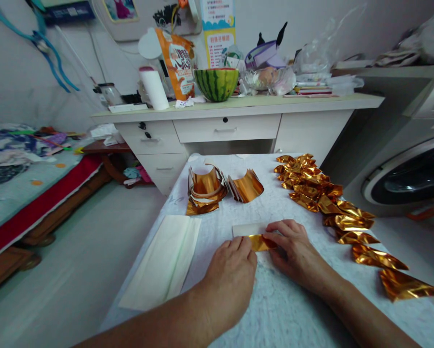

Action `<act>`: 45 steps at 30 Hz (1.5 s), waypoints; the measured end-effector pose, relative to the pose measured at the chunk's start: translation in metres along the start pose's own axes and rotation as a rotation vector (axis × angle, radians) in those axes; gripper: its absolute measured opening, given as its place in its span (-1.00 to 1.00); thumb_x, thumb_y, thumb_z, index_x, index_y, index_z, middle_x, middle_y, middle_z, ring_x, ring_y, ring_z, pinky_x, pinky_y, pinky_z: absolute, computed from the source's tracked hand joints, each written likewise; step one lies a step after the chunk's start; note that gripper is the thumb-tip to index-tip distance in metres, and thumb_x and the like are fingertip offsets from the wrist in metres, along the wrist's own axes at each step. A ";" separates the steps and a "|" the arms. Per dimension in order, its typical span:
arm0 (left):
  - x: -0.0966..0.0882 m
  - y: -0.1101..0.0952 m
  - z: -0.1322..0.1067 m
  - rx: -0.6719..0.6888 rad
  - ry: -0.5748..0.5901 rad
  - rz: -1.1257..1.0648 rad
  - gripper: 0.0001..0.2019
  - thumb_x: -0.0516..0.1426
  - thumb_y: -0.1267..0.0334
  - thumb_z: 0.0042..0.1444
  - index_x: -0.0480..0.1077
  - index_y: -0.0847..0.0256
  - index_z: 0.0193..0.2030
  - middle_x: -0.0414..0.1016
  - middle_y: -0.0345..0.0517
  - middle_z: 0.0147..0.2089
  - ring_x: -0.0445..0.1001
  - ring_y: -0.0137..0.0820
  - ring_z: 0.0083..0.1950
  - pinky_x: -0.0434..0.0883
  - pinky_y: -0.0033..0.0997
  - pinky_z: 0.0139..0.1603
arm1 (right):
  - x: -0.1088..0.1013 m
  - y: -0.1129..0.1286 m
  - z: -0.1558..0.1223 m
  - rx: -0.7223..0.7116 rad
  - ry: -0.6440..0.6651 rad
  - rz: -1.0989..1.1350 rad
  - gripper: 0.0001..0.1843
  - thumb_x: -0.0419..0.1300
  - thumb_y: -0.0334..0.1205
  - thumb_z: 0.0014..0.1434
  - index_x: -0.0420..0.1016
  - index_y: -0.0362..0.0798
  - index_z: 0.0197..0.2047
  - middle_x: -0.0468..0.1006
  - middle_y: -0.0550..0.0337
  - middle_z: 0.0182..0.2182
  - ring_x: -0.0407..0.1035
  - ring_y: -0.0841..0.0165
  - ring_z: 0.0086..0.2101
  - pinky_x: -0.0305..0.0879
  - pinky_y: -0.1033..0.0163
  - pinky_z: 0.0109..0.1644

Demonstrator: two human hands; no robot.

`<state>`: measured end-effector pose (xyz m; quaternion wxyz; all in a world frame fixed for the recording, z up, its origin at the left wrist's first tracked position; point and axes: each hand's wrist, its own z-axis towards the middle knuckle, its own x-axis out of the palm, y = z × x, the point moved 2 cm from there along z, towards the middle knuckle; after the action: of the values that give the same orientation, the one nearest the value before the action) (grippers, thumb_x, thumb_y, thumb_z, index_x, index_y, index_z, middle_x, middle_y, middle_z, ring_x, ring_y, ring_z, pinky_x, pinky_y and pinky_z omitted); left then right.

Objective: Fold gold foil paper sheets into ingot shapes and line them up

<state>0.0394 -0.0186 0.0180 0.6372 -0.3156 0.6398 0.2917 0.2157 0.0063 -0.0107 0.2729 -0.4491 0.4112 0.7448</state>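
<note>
Between my two hands lies a sheet of gold foil paper (259, 242) on the cloth-covered table, its near part folded over gold side up and its pale back showing beyond. My left hand (235, 266) grips the sheet's left end with curled fingers; the fingertips are partly hidden. My right hand (289, 244) pinches the right end between thumb and fingers. Farther off stand a curled stack of gold paper (205, 186) and a smaller curved stack (246, 186). Folded gold foil pieces (347, 222) run in a long pile down the right side.
White folded paper (162, 261) lies left of my forearm. Behind the table (289, 309) stands a white desk (198, 128) bearing a half watermelon (217, 84), an orange snack bag (177, 63) and clutter. A washing machine (412, 145) is at right, a bed (39, 183) at left.
</note>
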 end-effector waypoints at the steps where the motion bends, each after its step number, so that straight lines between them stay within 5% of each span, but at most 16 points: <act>1: 0.000 0.000 0.002 -0.002 -0.008 -0.037 -0.74 0.14 0.20 0.20 0.45 0.27 -0.03 0.45 0.04 0.03 0.41 -0.18 0.04 0.39 -0.16 0.07 | -0.001 0.001 0.000 -0.003 0.002 0.004 -0.66 0.18 -0.41 0.08 0.57 0.05 -0.09 0.52 0.05 -0.09 0.30 0.15 -0.10 0.19 0.00 -0.02; 8: 0.006 0.003 0.022 -0.122 -0.081 -0.128 -0.87 0.13 0.26 0.21 0.44 0.20 -0.13 0.47 -0.09 -0.18 0.42 -0.21 -0.09 0.44 -0.18 -0.09 | -0.002 0.000 0.001 -0.014 0.014 0.031 -0.69 0.15 -0.37 0.14 0.58 0.07 -0.08 0.54 0.08 -0.14 0.31 0.18 -0.13 0.18 0.01 -0.04; 18: 0.024 0.023 0.024 -0.033 -0.175 -0.087 -0.87 0.08 0.40 0.26 0.44 0.19 -0.27 0.45 -0.18 -0.30 0.39 -0.34 -0.22 0.38 -0.37 -0.23 | 0.001 -0.008 0.001 0.037 -0.004 0.103 -0.84 0.17 -0.37 0.17 0.50 0.01 -0.18 0.54 0.12 -0.20 0.30 0.20 -0.15 0.18 0.06 -0.06; 26: 0.022 0.027 0.021 0.052 -0.500 -0.088 -0.88 0.06 0.32 0.30 0.44 0.17 -0.19 0.46 -0.17 -0.24 0.34 -0.30 -0.20 0.28 -0.26 -0.21 | -0.005 -0.005 0.000 -0.037 -0.179 0.129 -0.83 0.10 -0.49 0.15 0.33 -0.02 -0.31 0.44 0.16 -0.34 0.25 0.25 -0.25 0.14 0.12 -0.17; 31: 0.019 0.027 0.024 0.031 -0.558 -0.044 -0.86 0.06 0.34 0.29 0.38 0.18 -0.30 0.38 -0.18 -0.33 0.27 -0.29 -0.28 0.20 -0.24 -0.28 | -0.008 0.009 -0.003 -0.127 -0.193 0.123 -0.82 0.16 -0.47 0.14 0.25 -0.01 -0.29 0.40 0.17 -0.32 0.22 0.27 -0.26 0.12 0.13 -0.17; 36: 0.021 0.029 0.026 -0.018 -0.517 -0.014 -0.87 0.09 0.36 0.26 0.32 0.17 -0.35 0.34 -0.17 -0.35 0.26 -0.27 -0.26 0.19 -0.23 -0.26 | -0.003 0.019 -0.001 -0.145 -0.142 0.099 -0.84 0.17 -0.45 0.16 0.28 -0.01 -0.31 0.40 0.18 -0.32 0.21 0.28 -0.26 0.09 0.13 -0.16; 45: 0.022 0.034 0.024 -0.044 -0.167 -0.082 -0.88 0.06 0.47 0.19 0.31 0.16 -0.29 0.36 -0.16 -0.24 0.30 -0.26 -0.16 0.26 -0.24 -0.19 | 0.009 0.022 0.000 -0.100 0.118 0.108 -0.79 0.10 -0.55 0.07 0.33 -0.03 -0.37 0.43 0.20 -0.36 0.21 0.29 -0.26 0.08 0.14 -0.14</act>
<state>0.0285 0.0201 -0.0056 0.6926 -0.3299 0.5647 0.3045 0.1950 -0.0047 -0.0106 0.1847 -0.4825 0.4126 0.7503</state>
